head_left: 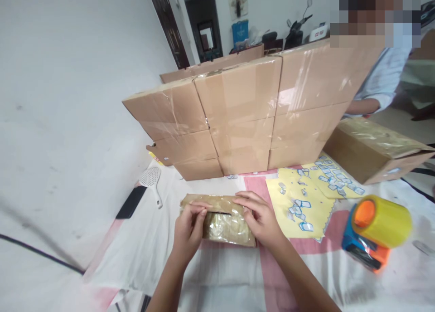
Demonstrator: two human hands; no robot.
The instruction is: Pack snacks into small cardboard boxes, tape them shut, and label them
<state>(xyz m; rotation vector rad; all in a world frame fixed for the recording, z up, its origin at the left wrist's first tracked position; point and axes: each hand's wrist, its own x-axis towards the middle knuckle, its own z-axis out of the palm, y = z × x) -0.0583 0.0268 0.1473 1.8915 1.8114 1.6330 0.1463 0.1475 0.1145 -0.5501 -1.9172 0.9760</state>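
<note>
A small cardboard box (229, 228), covered in shiny clear tape, lies in front of me on the cloth-covered table. A dark slit shows along its top, between the flap and the taped side. At the left end of the slit, my left hand (188, 226) is closed on the box, thumb and fingers pinched at the flap. My right hand (260, 216) grips the right end, its fingers over the top and its thumb near the slit. The undersides of the fingers are hidden.
Behind the box stands a wide wall of taped cardboard (243, 99). Yellow sheets (278, 212) lie right of my hands, beside a tape dispenser with a yellow roll (390, 221). A larger carton (360, 153) and a person's arm (363, 106) are farther right. A white slotted spoon (150, 178) lies left.
</note>
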